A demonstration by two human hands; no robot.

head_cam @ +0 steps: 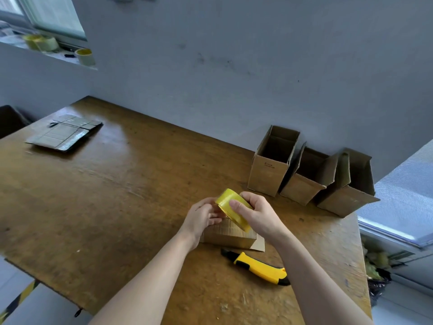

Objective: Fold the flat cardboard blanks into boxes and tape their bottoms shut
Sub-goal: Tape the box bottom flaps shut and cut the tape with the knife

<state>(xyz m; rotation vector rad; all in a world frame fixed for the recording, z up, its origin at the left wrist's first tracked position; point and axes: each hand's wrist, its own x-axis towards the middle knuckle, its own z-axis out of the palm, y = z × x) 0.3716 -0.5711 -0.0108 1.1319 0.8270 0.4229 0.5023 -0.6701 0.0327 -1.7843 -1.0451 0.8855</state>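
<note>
A yellow roll of tape (230, 204) is held just above a folded cardboard box (228, 235) that lies on the wooden table (117, 195). My right hand (255, 213) grips the roll from the right, thumb across its outer face. My left hand (202, 218) is at the roll's left edge, fingers curled against it and over the box; whether it pinches the tape's end is hidden. Three upright open boxes (269, 170) (304, 181) (346, 191) stand in a row by the wall. A bundle of flat blanks (63, 134) lies at the table's far left.
A yellow and black utility knife (260, 268) lies on the table just in front of the box. Several tape rolls (85, 57) sit on the window ledge at upper left. The table's right edge runs beside a bag of scraps (377, 270).
</note>
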